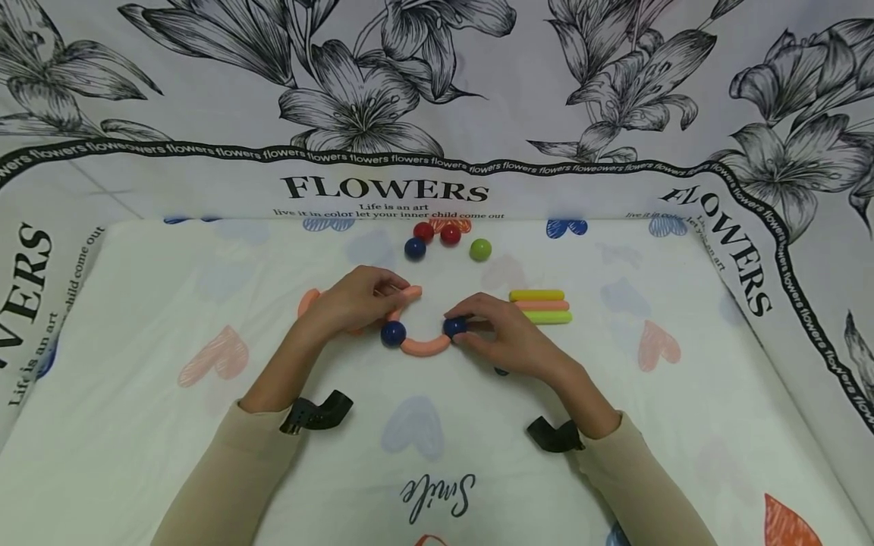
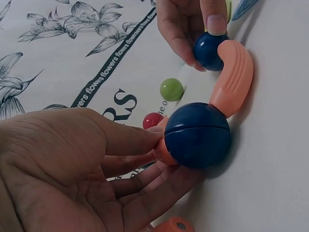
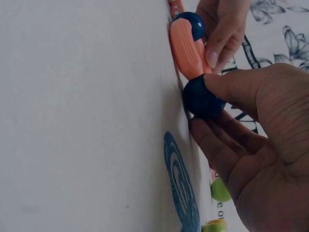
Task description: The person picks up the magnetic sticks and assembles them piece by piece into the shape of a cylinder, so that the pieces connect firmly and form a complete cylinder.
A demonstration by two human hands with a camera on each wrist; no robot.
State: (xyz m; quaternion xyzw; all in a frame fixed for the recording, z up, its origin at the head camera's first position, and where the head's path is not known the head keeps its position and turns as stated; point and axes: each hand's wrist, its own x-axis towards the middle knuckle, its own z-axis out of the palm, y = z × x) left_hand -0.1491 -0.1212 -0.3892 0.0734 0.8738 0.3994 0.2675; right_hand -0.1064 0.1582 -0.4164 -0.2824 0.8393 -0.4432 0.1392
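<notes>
My left hand (image 1: 358,299) pinches a curved orange rod (image 1: 413,292) between thumb and fingers. That rod meets a dark blue ball (image 1: 393,334), which is large in the left wrist view, where the rod is mostly behind it. From this ball a second curved orange rod (image 1: 425,347) runs to another blue ball (image 1: 454,327). My right hand (image 1: 508,334) grips that second ball between thumb and fingertips, as the right wrist view shows. Together the pieces form a U-shaped chain low on the cloth. Another curved orange piece (image 1: 309,301) is partly hidden behind my left hand.
Two red balls (image 1: 450,235), a blue ball (image 1: 414,249) and a green ball (image 1: 481,249) sit beyond my hands. To the right lie straight rods: yellow (image 1: 536,295), orange (image 1: 542,305) and lime green (image 1: 548,318). A patterned white cloth (image 1: 410,485) covers the surface.
</notes>
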